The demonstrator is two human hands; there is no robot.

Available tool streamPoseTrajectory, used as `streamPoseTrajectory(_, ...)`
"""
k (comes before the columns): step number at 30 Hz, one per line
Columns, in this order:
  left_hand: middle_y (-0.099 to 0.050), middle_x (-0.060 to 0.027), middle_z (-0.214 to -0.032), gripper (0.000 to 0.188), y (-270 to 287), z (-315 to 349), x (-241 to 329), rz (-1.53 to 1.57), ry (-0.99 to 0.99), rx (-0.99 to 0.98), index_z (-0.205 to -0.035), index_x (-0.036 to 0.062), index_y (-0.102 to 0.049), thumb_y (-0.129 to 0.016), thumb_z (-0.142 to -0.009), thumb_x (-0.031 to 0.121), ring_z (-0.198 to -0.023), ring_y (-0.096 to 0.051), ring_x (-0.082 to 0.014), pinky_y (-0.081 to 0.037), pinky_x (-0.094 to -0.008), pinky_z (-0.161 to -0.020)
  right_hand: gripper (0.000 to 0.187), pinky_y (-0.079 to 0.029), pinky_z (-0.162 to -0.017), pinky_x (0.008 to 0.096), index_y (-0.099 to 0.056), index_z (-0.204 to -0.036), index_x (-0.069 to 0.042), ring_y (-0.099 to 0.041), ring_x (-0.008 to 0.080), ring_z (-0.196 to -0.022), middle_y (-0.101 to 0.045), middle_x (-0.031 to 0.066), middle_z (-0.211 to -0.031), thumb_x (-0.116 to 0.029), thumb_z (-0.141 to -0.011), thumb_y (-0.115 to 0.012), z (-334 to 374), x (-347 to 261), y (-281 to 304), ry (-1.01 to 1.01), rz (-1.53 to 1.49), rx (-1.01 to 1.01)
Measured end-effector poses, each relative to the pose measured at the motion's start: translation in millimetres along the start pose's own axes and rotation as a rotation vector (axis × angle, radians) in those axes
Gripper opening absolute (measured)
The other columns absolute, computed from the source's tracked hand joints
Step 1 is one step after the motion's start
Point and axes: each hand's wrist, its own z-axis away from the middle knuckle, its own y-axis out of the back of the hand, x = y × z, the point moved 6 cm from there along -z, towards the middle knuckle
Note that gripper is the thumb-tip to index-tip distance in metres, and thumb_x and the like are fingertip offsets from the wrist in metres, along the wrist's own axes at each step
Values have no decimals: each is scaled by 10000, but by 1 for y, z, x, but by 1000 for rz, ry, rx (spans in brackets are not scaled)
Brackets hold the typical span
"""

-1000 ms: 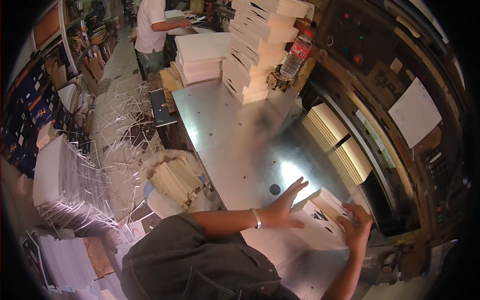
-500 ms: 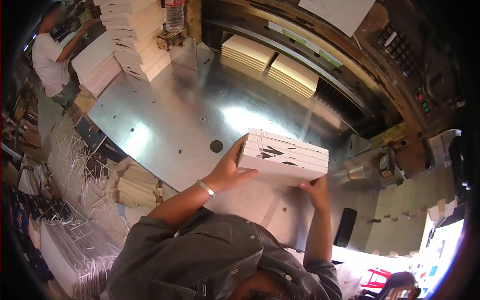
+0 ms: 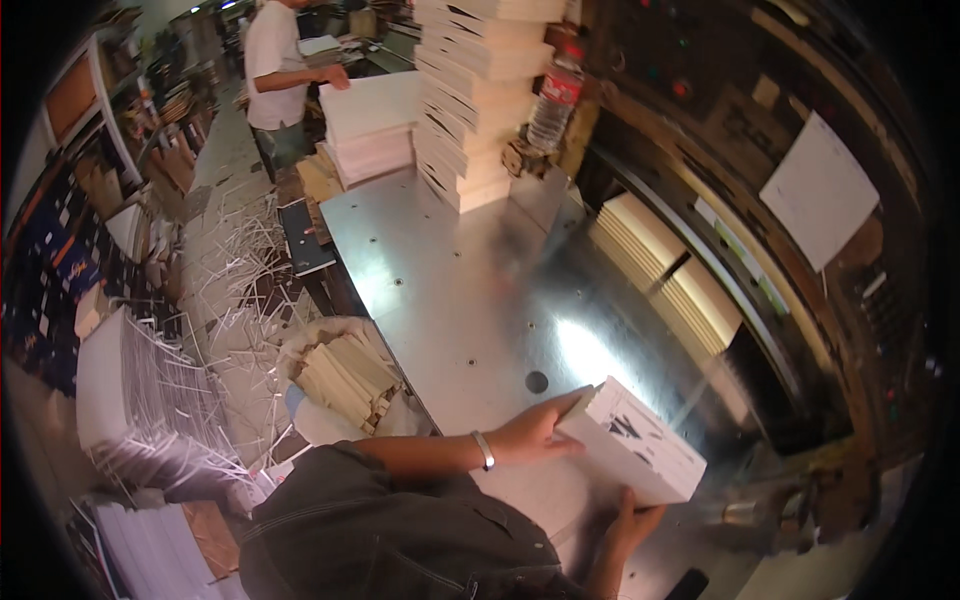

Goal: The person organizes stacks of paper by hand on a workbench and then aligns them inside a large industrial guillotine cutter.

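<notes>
Between my two hands is a thick stack of white books (image 3: 640,430), held tilted above a metal worktable (image 3: 430,290). Black marks show on its cut edge. My left hand (image 3: 545,432) wraps the near left end, thumb along the flat white face. Around the lower right corner my right hand (image 3: 628,522) is closed; some of its fingers are hidden under the stack. Farther off, inside the cutting machine, lie two piles of cream-coloured paper blocks (image 3: 660,270), side by side.
A tall stack of white books (image 3: 465,120) stands at the table's far end, beside a plastic bottle (image 3: 553,105). Beyond it a person (image 3: 275,85) touches a paper pile (image 3: 370,110). Left of the table are a sack of offcuts (image 3: 345,385) and scattered paper strips (image 3: 240,260).
My view has swung to the left, so the table and machine appear farther right. Both hands still hold the stack, which now looks turned clockwise and sits lower right in the picture.
</notes>
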Motion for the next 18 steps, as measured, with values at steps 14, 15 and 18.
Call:
streamPoseTrajectory(14, -557, -186, -1265, 1208, 1, -5, -10, 46, 96, -7, -1621, 39, -4, -861, -776, 156, -1161, -583, -297, -471, -392, -1036, 683, -425, -1054, 390, -486, -1381, 47, -564, 253, -1190, -583, 162, -1318, -115, -790, -789, -3, 10, 0, -103, -200, -57)
streamPoseTrajectory(15, -536, -193, -1303, 1152, 3, -9, -6, -59, 35, -24, -1611, 36, -113, -878, -763, 190, -1219, -544, -305, -437, -405, -1073, 686, -443, -1033, 387, -531, -1346, 42, -584, 250, -1160, -614, 147, -1278, -147, -755, -824, -9, 10, -4, -134, -188, -125)
streamPoseTrajectory(18, -487, -174, -1394, 885, 2, -11, -17, -50, -32, -17, -1472, 12, -390, -891, -760, 173, -1370, -433, -283, -362, -402, -1146, 658, -467, -1002, 378, -582, -1295, 32, -607, 235, -1126, -647, 123, -1227, -153, -726, -857, -14, 12, -11, -103, -226, -126)
